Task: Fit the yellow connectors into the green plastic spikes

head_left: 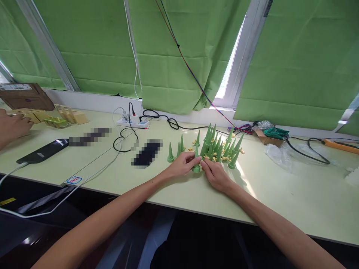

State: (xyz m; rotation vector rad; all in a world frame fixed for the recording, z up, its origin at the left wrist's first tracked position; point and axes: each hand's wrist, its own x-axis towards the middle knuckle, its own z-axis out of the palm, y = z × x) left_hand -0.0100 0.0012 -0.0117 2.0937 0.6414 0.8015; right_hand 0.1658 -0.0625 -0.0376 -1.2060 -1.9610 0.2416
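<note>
At the near side of the clustered green cones on the bench, your left hand pinches one green cone, probably light, stiff plastic, best held by its broad base; your right hand curls beside it, any grip hidden.

The pale table carried many things.
Green cones stood grouped; a power strip and a dark blurred object lay at left, a small carton and clear plastic at right.

pale green cones with yellowish bits, plain green curtains, pale yellow-green tabletop, brown carton
</note>
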